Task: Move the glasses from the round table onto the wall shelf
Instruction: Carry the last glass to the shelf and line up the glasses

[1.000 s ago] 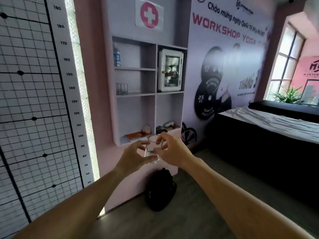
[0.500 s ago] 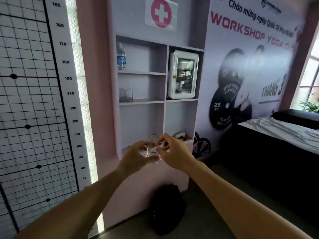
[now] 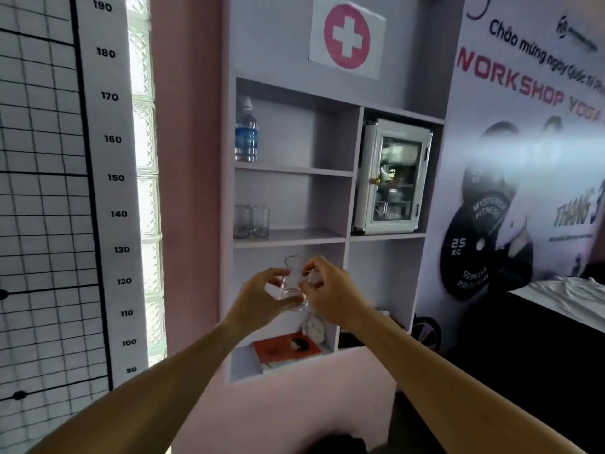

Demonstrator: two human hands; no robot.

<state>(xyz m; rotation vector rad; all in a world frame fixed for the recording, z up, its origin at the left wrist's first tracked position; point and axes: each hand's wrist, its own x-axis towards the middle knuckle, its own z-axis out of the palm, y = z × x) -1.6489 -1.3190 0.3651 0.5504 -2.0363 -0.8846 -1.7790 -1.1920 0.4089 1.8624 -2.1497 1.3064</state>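
Observation:
I hold one clear drinking glass [image 3: 292, 283] upright in front of the wall shelf [image 3: 289, 238]. My left hand [image 3: 258, 298] grips its left side and base, my right hand [image 3: 332, 290] pinches its right side and rim. The glass hangs just below the middle shelf board. Two more clear glasses [image 3: 251, 221] stand side by side at the left end of that board. The round table is out of view.
A water bottle [image 3: 246, 131] stands on the shelf above. A small glass-door cabinet [image 3: 393, 178] fills the right compartment. An orange tray [image 3: 286, 350] and a white clock lie on the bottom shelf. A black bed [image 3: 540, 322] stands at the right.
The shelf has come much closer and larger in view. Both hands keep their hold on the glass, which now sits higher against the shelf, near the middle board.

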